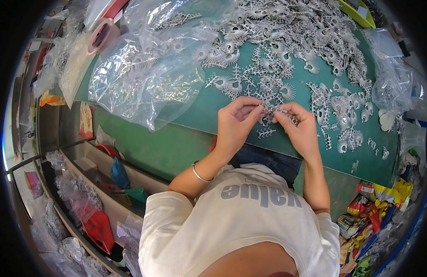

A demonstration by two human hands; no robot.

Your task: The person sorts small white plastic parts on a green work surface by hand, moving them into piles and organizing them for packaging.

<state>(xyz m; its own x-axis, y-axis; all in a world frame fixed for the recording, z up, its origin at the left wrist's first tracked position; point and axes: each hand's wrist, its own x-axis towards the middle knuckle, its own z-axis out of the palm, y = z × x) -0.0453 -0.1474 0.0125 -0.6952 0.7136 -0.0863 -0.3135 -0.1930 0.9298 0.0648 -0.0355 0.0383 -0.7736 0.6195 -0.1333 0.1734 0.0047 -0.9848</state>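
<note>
At the near edge of the green table (195, 111), both of my hands are closed around small grey parts. My left hand (236, 121) pinches with thumb and index finger at a small grey branched piece (267, 111). On the other side of that piece, my right hand (300, 128) has its fingers closed on a spiky grey piece. The fingers cover much of both, so I cannot tell whether they are joined. Just beyond my hands lie grey fan-shaped pieces (287, 91) with a hole in each. A loose branched piece (266, 133) rests below my fingers.
A large heap of grey pieces (310, 27) covers the far table. Smaller clusters (345, 111) lie to the right. A clear plastic bag (144, 78) spreads at left, near a pink tape roll (103, 36). Bins (116, 180) stand lower left; colourful packets (361, 212) lie lower right.
</note>
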